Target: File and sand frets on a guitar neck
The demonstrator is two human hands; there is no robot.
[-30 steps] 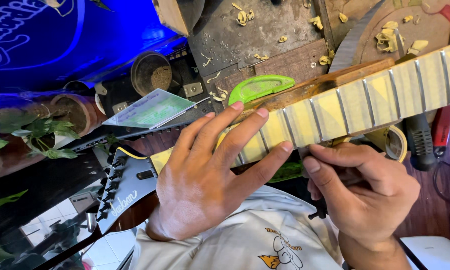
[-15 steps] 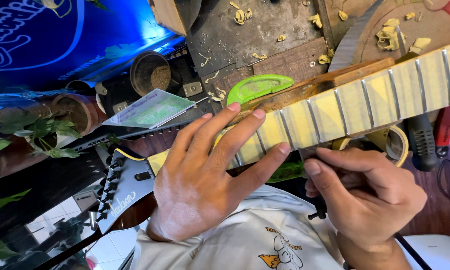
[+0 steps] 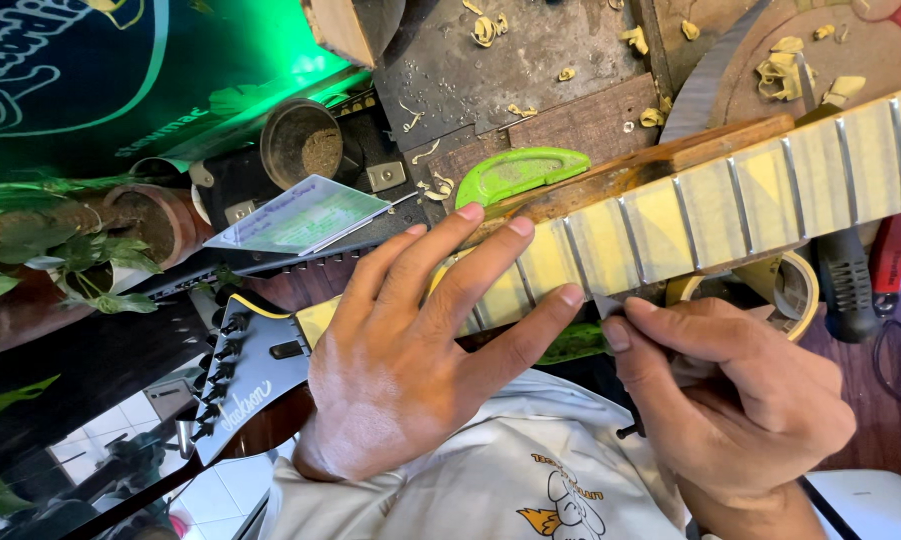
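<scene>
A guitar neck (image 3: 731, 205) with a pale, taped fretboard and metal frets runs from the upper right down to a dark headstock (image 3: 241, 375) with tuners at the lower left. My left hand (image 3: 421, 360) lies flat on the fretboard near the headstock, fingers spread across it. My right hand (image 3: 736, 400) is closed around a small dark-handled tool (image 3: 631, 425), its tip against the near edge of the neck beside my left fingertips. The tool's working end is hidden by my fingers.
A green curved plastic piece (image 3: 516, 172) lies behind the neck. A roll of tape (image 3: 781, 285) and red and black handled tools (image 3: 866, 265) sit at right. Wood shavings litter the bench (image 3: 491, 70). A round tin (image 3: 303, 140), card (image 3: 301, 218) and potted plant (image 3: 81, 255) stand left.
The coloured light on the panel at upper left has turned from blue to green. My hands stay almost still on the neck.
</scene>
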